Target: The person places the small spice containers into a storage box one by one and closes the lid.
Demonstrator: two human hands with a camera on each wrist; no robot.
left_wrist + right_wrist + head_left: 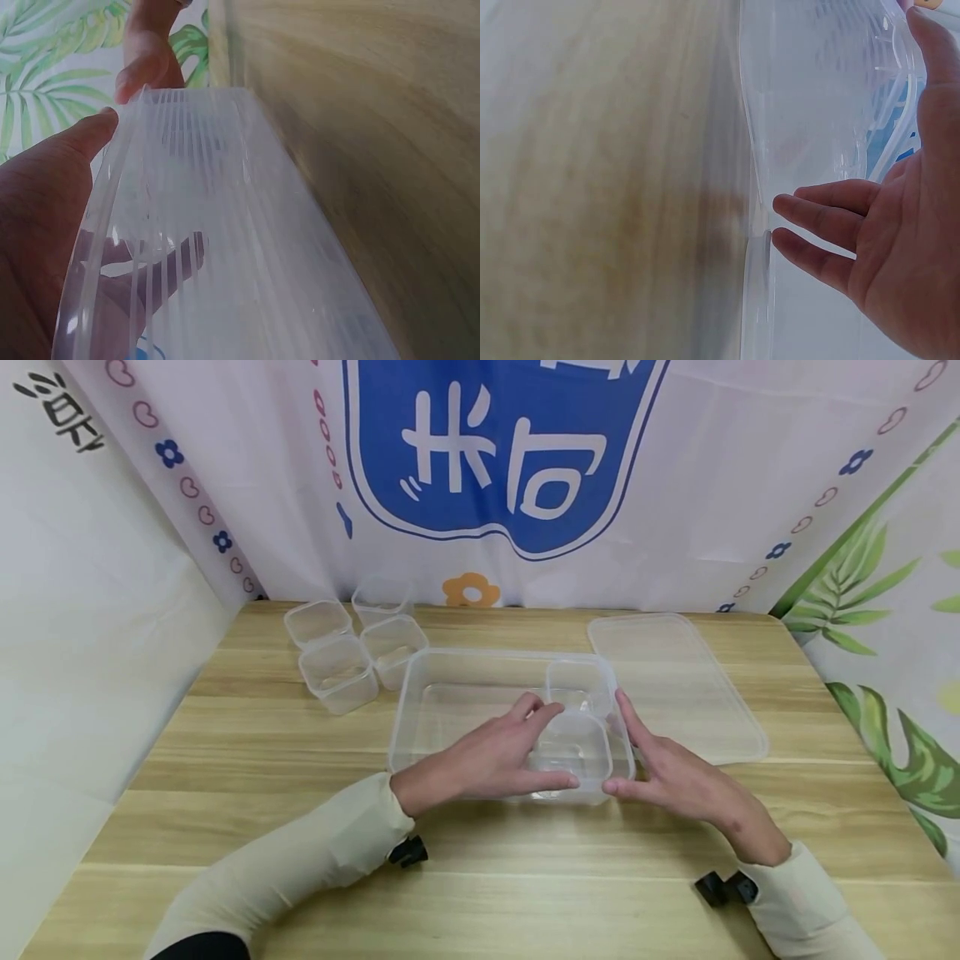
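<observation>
A large clear plastic box stands in the middle of the wooden table. Two small clear containers sit inside its right end, a front one and a back one. My left hand reaches over the box beside the front container, thumb and fingers spread apart. Through the box wall, the left wrist view shows those fingers inside. At the box's right end is my right hand, its thumb by the front corner and its fingers extended along the side. Neither hand visibly grips anything.
Several more small clear containers stand in a cluster at the back left. A flat clear lid lies on the table right of the box. A printed cloth hangs behind the table.
</observation>
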